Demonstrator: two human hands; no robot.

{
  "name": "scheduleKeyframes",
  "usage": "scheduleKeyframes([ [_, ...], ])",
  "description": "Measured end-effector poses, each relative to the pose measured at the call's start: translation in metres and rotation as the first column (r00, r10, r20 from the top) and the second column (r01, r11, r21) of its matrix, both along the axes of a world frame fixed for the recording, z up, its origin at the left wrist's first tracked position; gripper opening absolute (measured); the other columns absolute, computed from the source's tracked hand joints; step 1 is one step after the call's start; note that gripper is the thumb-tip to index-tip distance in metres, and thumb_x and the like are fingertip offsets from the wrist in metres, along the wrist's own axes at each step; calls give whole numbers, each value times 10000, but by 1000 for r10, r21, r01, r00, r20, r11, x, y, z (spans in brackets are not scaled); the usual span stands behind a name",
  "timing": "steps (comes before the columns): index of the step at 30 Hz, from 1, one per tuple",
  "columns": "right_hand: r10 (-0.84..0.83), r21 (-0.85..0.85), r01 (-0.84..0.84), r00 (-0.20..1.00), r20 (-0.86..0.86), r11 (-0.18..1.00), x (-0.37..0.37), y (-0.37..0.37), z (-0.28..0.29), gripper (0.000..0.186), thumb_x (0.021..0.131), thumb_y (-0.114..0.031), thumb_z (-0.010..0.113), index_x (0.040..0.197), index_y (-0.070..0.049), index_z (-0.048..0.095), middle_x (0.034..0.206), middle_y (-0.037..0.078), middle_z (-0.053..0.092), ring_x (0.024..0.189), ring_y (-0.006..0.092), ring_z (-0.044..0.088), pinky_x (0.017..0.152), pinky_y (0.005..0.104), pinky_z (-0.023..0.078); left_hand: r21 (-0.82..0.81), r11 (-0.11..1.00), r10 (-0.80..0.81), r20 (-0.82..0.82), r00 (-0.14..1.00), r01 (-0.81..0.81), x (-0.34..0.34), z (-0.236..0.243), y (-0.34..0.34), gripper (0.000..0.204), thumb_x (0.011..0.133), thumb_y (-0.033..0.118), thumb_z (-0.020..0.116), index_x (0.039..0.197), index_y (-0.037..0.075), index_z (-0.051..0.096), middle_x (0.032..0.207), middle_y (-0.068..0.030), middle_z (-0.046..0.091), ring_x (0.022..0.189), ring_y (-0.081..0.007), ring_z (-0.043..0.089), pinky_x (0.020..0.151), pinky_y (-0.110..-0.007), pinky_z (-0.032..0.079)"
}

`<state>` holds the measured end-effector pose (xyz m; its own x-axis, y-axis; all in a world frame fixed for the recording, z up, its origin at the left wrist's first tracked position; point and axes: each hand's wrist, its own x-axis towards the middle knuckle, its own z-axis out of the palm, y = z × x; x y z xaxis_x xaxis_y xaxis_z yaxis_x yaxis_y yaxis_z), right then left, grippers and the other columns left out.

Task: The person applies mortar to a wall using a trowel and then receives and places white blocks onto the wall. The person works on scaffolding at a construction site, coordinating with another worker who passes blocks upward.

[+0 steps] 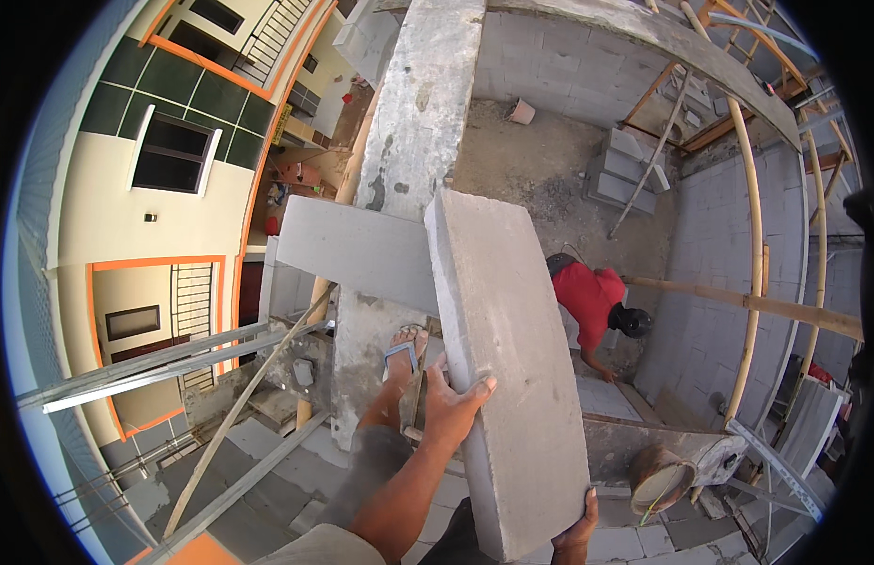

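A long grey lightweight concrete block (517, 358) is gripped between my two hands, tilted lengthwise in front of me. My left hand (456, 405) presses on its left side, thumb over the upper edge. My right hand (578, 532) holds its near right corner, the fingers partly hidden by the block. Just beyond it, a second grey block (357, 247) lies crosswise over the concrete-stained plank (423, 104); its right end is behind the held block. My sandalled foot (404, 353) rests on the plank beside that second block.
Below to the right, a person in a red shirt (587, 301) bends over. Stacked blocks (625, 174) stand on the floor below. A bucket (661, 482) sits at the lower right. Bamboo poles (749, 226) rise on the right. Metal bars (173, 363) stretch out at left.
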<state>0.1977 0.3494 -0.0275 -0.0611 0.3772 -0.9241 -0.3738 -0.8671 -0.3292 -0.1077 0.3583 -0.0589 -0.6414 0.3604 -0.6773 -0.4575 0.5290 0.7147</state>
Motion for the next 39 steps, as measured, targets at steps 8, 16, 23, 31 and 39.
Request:
scheduleKeyframes([
  [8, 262, 190, -249, 964, -45, 950, -160, 92, -62, 550, 826, -406, 643, 1172, 17, 589, 1082, 166, 643, 993, 286, 627, 854, 401, 505, 143, 869, 470, 66, 880, -474, -139, -3, -43, 796, 767, 238, 747, 1350, -49, 287, 1204, -217, 475, 1117, -254, 509, 905, -384, 464],
  [16, 552, 384, -522, 833, 39, 761, -349, 151, -158, 429, 826, -377, 672, 1045, -7, 660, 986, 99, 655, 903, 211, 622, 812, 347, 488, 364, 645, 629, 245, 737, -672, -271, -105, -101, 598, 809, 244, 696, 1301, 27, 436, 1209, -97, 534, 1123, -255, 523, 953, -400, 427],
  [23, 412, 335, -465, 884, 219, 819, -405, 171, -204, 569, 879, -513, 562, 985, 28, 706, 1019, 130, 663, 1023, 219, 563, 958, 341, 395, 160, 697, 647, 281, 709, -699, -281, -148, -98, 658, 896, 330, 610, 1418, 23, 353, 1374, -138, 443, 1251, -301, 446, 1041, -461, 379],
  [31, 510, 430, -687, 725, 462, 587, -418, 173, -221, 565, 921, -505, 512, 943, 11, 740, 1129, 141, 645, 1132, 227, 501, 1027, 360, 318, -2, 793, 578, 314, 753, -609, -277, -155, -88, 822, 947, 516, 492, 1516, 37, 141, 1510, -219, 271, 1394, -372, 296, 1141, -515, 212],
  [39, 363, 474, -794, 600, 713, 381, -374, 121, -208, 677, 912, -491, 565, 1410, -52, 428, 1448, 257, 357, 1366, 385, 319, 1122, 452, 269, -166, 904, 414, 115, 903, -393, -226, -152, -97, 837, 943, 656, 338, 1504, 49, 207, 1448, -192, 411, 1358, -295, 392, 1135, -497, 179],
])
